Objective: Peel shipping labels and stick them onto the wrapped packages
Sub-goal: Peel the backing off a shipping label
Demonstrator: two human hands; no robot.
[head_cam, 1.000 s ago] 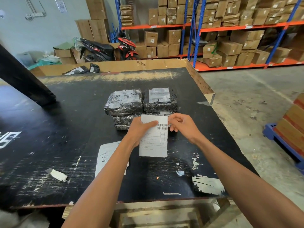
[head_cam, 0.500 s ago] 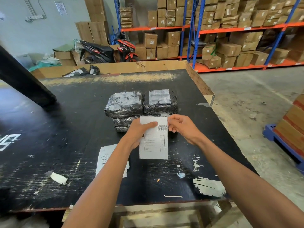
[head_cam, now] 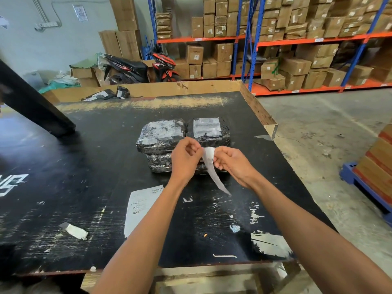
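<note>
Several black plastic-wrapped packages point(head_cam: 162, 134) are stacked in the middle of the black table point(head_cam: 63, 187); the top two carry white labels. Just in front of the stack, above the table, both hands pinch one white shipping label point(head_cam: 212, 166) at its top edge. My left hand point(head_cam: 185, 159) grips the left side of that edge and my right hand point(head_cam: 231, 164) the right. The label is turned almost edge-on and curls down to the right. Whether its backing is coming apart I cannot tell. Another label sheet point(head_cam: 142, 205) lies flat under my left forearm.
A crumpled white scrap point(head_cam: 76, 231) lies near the table's front left. A dark slanted beam point(head_cam: 31, 102) crosses the far left. A cardboard bin point(head_cam: 148, 91) with dark parcels stands behind the table. Shelves of cartons point(head_cam: 297, 39) and a blue pallet point(head_cam: 364, 187) stand to the right.
The label faced me flat before; now it is twisted edge-on and curled. My two hands have drawn closer together at its top edge, and my view has shifted slightly.
</note>
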